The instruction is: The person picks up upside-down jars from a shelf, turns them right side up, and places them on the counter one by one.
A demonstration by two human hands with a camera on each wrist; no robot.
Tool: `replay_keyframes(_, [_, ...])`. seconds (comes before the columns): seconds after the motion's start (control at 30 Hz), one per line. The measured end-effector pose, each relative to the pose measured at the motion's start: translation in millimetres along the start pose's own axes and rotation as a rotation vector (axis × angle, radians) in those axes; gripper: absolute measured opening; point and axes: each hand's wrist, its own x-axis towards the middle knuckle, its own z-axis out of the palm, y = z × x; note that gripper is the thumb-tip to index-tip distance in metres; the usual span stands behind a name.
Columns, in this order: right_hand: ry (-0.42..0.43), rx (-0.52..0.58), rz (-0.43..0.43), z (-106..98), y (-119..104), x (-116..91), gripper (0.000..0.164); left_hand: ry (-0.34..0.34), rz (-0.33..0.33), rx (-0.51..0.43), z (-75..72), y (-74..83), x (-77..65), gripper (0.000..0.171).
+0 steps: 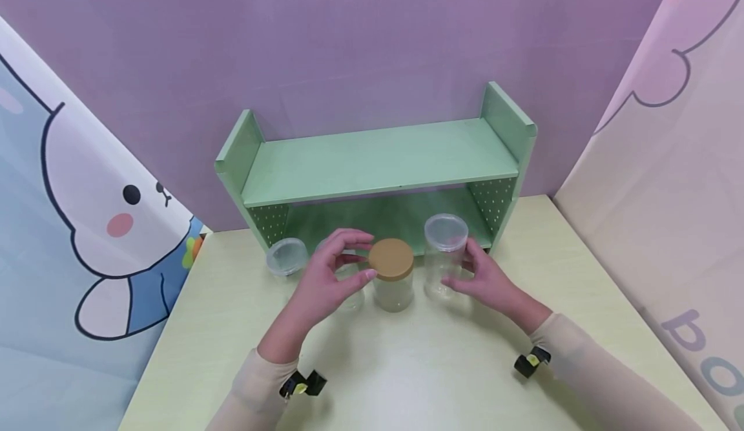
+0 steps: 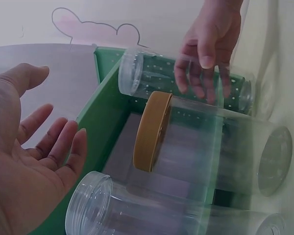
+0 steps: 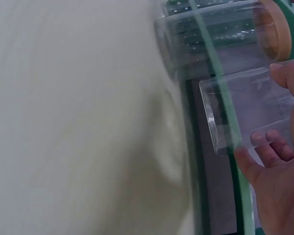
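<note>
My right hand point(image 1: 494, 282) holds a tall clear jar with a clear lid point(image 1: 445, 243), thumb in front and fingers round the far side. In the right wrist view the clear wall of this jar point(image 3: 255, 105) lies between thumb and fingers. My left hand point(image 1: 325, 279) is raised beside a clear jar with a tan lid point(image 1: 392, 260), fingers spread and holding nothing. Another clear jar point(image 1: 352, 300) is partly hidden behind the left hand; its lid shows in the left wrist view. At the far left stands a further clear-lidded jar point(image 1: 287, 258).
Behind the jars stands a green two-tier shelf point(image 1: 378, 159) with perforated sides, against a purple backdrop point(image 1: 372, 37). The pale table point(image 1: 389, 373) extends in front. Printed cloth panels point(image 1: 145, 237) flank the table, and small black devices are strapped to both wrists.
</note>
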Motion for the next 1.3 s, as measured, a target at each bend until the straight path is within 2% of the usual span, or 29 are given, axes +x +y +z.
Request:
replay_keyframes(0.23, [-0.037,-0.007,0.013,0.5,16.7,-3.2,0.086,0.003,-0.005,0.007,-0.2,-0.6,-0.7,0.049])
replay_keyframes(0.37, [-0.044,0.029,0.012,0.6,22.4,-4.9,0.088,0.005,-0.006,0.013,-0.6,-0.1,-1.7,0.047])
replay_keyframes(0.53, [-0.058,0.076,0.017,0.9,24.3,-5.7,0.092,0.015,-0.011,0.027,-1.5,0.6,-2.8,0.045])
replay_keyframes(0.9, [-0.061,0.079,0.019,-1.0,25.7,-5.7,0.092,0.026,-0.008,0.032,-2.9,0.5,-4.5,0.042])
replay_keyframes(1.13, [-0.073,-0.035,0.048,-5.7,21.1,-11.8,0.101,0.008,-0.015,0.089,-10.8,5.5,-10.8,0.040])
replay_keyframes(1.3, [-0.081,-0.167,0.003,-23.8,9.9,-23.3,0.087,0.020,0.010,0.193,-32.7,14.0,-20.9,0.041])
